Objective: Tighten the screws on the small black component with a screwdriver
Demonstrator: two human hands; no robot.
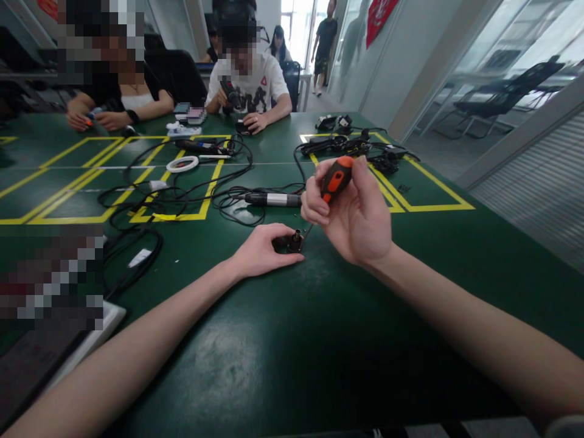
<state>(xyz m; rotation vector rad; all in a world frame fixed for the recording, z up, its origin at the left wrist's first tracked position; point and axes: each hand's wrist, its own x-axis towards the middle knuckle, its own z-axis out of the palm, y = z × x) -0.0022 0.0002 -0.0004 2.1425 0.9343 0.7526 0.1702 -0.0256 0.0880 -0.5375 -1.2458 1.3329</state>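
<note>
My right hand (353, 216) is closed around the orange and black handle of a screwdriver (337, 177). The handle leans up to the right, and its thin shaft slants down to the left. Its tip is at or very near a small black part with a short upright cylinder (295, 242) on the green table. I cannot tell whether the tip touches a screw. My left hand (267, 248) curves around this part from the left, thumb and fingers on either side of it. A few tiny dark pieces, perhaps screws, lie just behind the part.
Behind my hands lies a black and silver pen-shaped tool (274, 199) with coiled black cable. More cables (337, 145) lie at the back right, and a white tape ring (182, 164) at the left. Yellow tape (438, 207) marks the table. Two people sit opposite, hands busy.
</note>
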